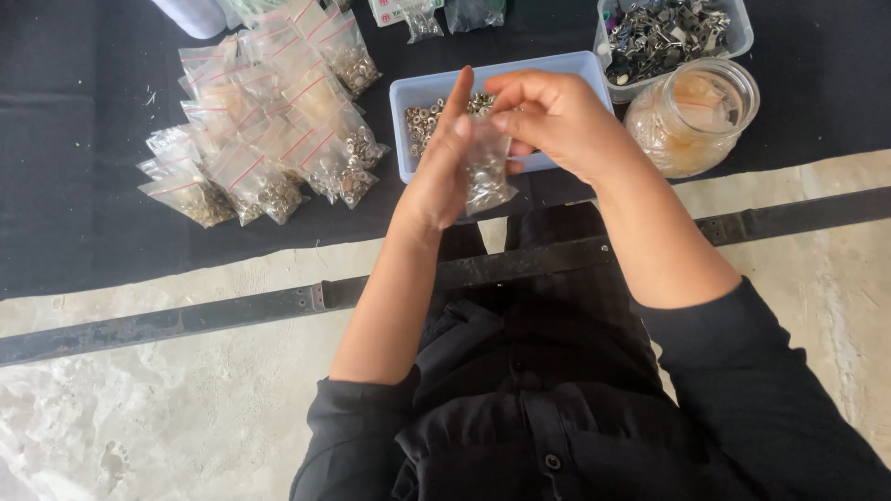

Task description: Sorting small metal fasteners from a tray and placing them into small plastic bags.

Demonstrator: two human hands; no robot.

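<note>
Covering the concrete floor (139,408), a black cloth (74,186) carries filled bags (269,139); both hands, left (441,172) and right (552,121), pinch a small clear bag (487,172).

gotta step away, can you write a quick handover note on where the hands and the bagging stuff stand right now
Left hand and right hand both pinch one small clear bag of metal bits, held above the blue tray of loose metal rings.
Done: a pile of filled zip bags lies left of the tray on the black cloth.
Left: loose rings remain in the tray; whether the held bag is sealed cannot be told.
Nearby: glass jar, clear tub of metal parts.
</note>
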